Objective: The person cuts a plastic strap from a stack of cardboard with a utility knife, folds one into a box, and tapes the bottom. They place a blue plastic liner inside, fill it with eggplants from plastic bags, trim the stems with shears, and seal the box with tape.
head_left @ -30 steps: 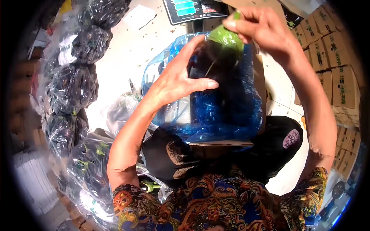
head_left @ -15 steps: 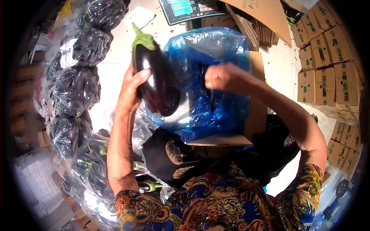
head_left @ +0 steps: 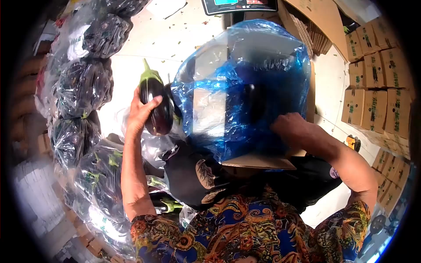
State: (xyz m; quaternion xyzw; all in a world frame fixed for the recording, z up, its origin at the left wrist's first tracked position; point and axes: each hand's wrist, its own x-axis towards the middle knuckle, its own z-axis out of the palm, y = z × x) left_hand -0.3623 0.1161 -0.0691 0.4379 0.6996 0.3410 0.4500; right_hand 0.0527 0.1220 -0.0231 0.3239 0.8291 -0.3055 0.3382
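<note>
In my left hand (head_left: 142,109) is a glossy dark purple eggplant (head_left: 158,118), its green stem end up, left of the lined carton. My thumb lies across its front. A blue plastic bag (head_left: 206,83) lines an open cardboard carton (head_left: 258,163) between my legs. Inside the bag a dark shiny shape, seemingly another eggplant (head_left: 254,101), shows dimly. My right hand (head_left: 296,131) is closed at the bag's lower right side, seemingly on the plastic. Its fingertips are partly blurred and in shadow.
Clear bags of eggplants (head_left: 81,87) line the left side. A digital scale (head_left: 239,6) stands beyond the carton. Flattened cardboard (head_left: 320,22) leans at the upper right. Stacked printed cartons (head_left: 377,105) stand at the right. Loose eggplants (head_left: 164,205) lie by my left elbow.
My right hand has moved from over the bag's middle to its lower right. The bag is spread wider. My left hand has carried the eggplant left, away from the bag. The view has shifted.
</note>
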